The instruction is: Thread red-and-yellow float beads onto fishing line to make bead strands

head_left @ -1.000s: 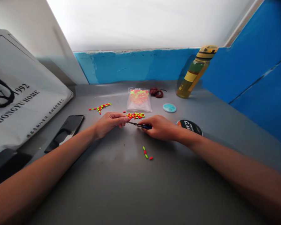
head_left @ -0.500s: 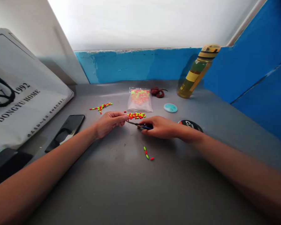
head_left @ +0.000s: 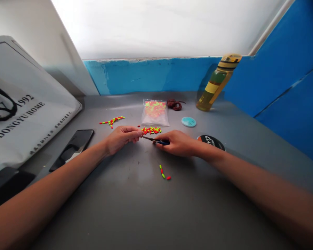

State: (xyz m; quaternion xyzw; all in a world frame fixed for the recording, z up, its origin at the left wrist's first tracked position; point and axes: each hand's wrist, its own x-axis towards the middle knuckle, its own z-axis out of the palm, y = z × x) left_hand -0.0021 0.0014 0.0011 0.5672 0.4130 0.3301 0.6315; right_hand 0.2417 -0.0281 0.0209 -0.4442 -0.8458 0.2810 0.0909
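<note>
Two hands meet: the right hand (head_left: pixel 178 143) pinches a slim blue-handled tool (head_left: pixel 158 140) between its fingers; the left hand (head_left: pixel 121 136) presses its fingers together at the tool's tip, just beside red-and-green beads (head_left: pixel 151 130).

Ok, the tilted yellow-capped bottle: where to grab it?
Grip the bottle around its straight middle, coming from the front left. It leans right toward the blue wall, so that side looks open, and the body likely gives a fuller hold than the cap.
</note>
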